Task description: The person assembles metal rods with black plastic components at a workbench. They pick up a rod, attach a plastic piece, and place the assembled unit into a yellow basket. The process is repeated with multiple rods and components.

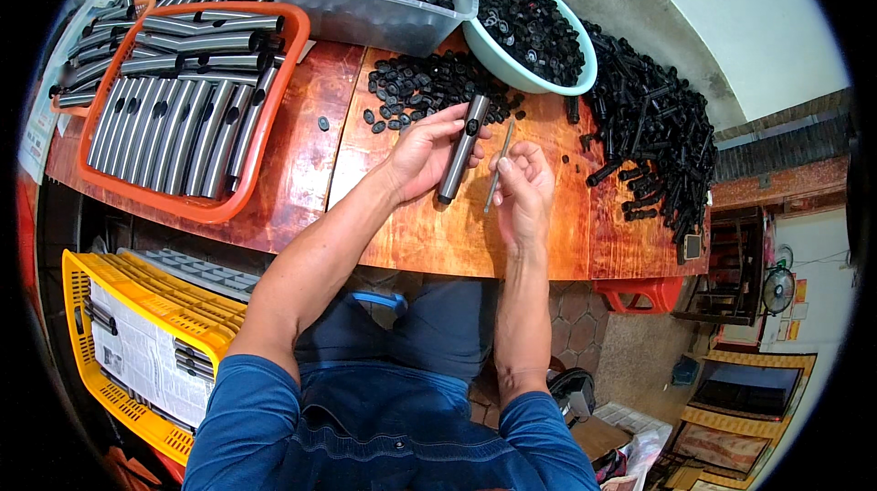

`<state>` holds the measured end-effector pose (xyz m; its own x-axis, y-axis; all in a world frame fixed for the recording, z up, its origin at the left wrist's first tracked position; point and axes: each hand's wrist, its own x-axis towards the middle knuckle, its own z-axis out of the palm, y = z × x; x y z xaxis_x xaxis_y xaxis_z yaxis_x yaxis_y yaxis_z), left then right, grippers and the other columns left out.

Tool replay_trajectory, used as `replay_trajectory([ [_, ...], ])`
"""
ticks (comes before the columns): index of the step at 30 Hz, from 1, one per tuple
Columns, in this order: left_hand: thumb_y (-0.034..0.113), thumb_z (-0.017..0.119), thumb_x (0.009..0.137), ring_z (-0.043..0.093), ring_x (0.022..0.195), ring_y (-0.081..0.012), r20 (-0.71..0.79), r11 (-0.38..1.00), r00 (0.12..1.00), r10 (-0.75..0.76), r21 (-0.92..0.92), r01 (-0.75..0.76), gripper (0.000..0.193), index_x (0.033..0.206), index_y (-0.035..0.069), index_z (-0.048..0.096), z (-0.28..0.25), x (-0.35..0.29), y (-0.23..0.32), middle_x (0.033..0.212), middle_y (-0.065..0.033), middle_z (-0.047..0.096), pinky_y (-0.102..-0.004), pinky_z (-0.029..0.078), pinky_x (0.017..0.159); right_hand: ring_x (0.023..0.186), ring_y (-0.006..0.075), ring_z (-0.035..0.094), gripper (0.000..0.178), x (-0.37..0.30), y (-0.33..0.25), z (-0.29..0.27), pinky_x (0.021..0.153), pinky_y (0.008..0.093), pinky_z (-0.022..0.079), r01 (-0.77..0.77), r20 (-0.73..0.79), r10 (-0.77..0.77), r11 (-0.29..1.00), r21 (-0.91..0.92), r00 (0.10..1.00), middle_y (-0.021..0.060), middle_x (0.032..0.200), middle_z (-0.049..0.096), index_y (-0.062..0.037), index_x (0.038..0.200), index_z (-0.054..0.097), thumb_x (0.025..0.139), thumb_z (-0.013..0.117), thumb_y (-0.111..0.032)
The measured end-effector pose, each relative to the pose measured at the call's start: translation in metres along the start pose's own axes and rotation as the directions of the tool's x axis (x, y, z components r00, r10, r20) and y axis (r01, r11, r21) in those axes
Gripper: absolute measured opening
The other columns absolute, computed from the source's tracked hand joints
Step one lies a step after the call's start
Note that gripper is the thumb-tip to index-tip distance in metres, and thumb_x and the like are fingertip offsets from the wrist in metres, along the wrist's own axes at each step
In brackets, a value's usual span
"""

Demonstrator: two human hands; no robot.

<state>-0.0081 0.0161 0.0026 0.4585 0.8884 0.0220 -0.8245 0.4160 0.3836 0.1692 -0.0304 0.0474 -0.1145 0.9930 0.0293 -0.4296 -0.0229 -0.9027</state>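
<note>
My left hand is closed around a dark grey metal tube, which is tilted with its upper end leaning right. A black oval piece shows on the tube near that end. Just to the right, my right hand pinches a thin metal rod, held apart from the tube. Both hands are above the wooden table. Beyond them, a loose pile of small black oval caps lies on the tabletop. A single cap sits away from the pile, to the left.
An orange basket of similar tubes stands at left. At the back are a clear bin and a light blue basin, both full of black parts. Black cylindrical parts heap at right. A yellow crate stands below the table's left side.
</note>
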Motion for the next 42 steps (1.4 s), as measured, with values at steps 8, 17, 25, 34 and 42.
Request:
replay_trajectory([
  [8,0.013,0.048,0.104,0.067,0.09,-0.0238,-0.061,1.0,0.998,-0.017,0.021,0.018,0.038,0.14,0.004,0.048,0.011,-0.004,0.001,0.109,-0.0149,0.065,-0.0364,0.057,0.081,0.087,0.0203,0.071,0.016,-0.001,-0.009,0.023,0.076,0.0292,0.059,0.242,-0.132,-0.282,0.935,-0.26,0.95,0.0121,0.099,0.067,0.004,0.114,0.06,0.098,0.061,-0.001],
  [17,0.012,0.051,0.102,0.067,0.088,-0.0241,-0.013,0.999,1.0,-0.02,-0.025,0.02,0.04,0.141,0.005,0.048,0.005,-0.003,0.0,0.103,-0.0117,0.064,-0.0372,0.057,0.078,0.088,0.019,0.071,0.011,-0.001,-0.009,0.032,0.078,0.0292,0.059,0.347,-0.157,-0.464,0.811,-0.47,0.872,0.0123,0.102,0.068,0.0038,0.109,0.062,0.1,0.059,-0.002],
  [25,0.011,0.052,0.102,0.068,0.087,-0.0227,-0.008,1.0,1.0,-0.025,-0.001,0.025,0.04,0.142,0.005,0.046,0.007,-0.002,-0.002,0.103,-0.0116,0.063,-0.0358,0.058,0.077,0.086,0.0172,0.071,0.009,-0.003,-0.006,0.035,0.076,0.028,0.057,0.372,-0.099,-0.541,0.689,-0.621,0.835,0.0116,0.1,0.069,0.0047,0.106,0.064,0.098,0.06,0.002],
  [34,0.014,0.063,0.099,0.067,0.086,-0.0188,-0.05,0.995,0.999,0.023,0.103,-0.017,0.042,0.138,0.007,0.049,0.006,-0.001,-0.003,0.104,-0.01,0.066,-0.0324,0.059,0.079,0.085,0.0223,0.071,0.008,-0.001,-0.002,0.036,0.075,0.0318,0.058,0.454,0.119,-0.652,0.375,-0.808,0.749,0.0151,0.099,0.07,0.0041,0.099,0.067,0.092,0.064,0.007],
  [42,0.014,0.062,0.1,0.067,0.084,-0.0166,-0.068,0.99,0.997,0.035,0.136,-0.025,0.04,0.137,0.006,0.049,0.005,-0.001,-0.004,0.105,-0.0106,0.067,-0.0302,0.058,0.076,0.084,0.0225,0.072,0.009,0.002,0.004,0.035,0.073,0.032,0.059,0.479,0.122,-0.666,0.385,-0.789,0.736,0.0153,0.099,0.07,0.0038,0.101,0.066,0.093,0.063,0.006],
])
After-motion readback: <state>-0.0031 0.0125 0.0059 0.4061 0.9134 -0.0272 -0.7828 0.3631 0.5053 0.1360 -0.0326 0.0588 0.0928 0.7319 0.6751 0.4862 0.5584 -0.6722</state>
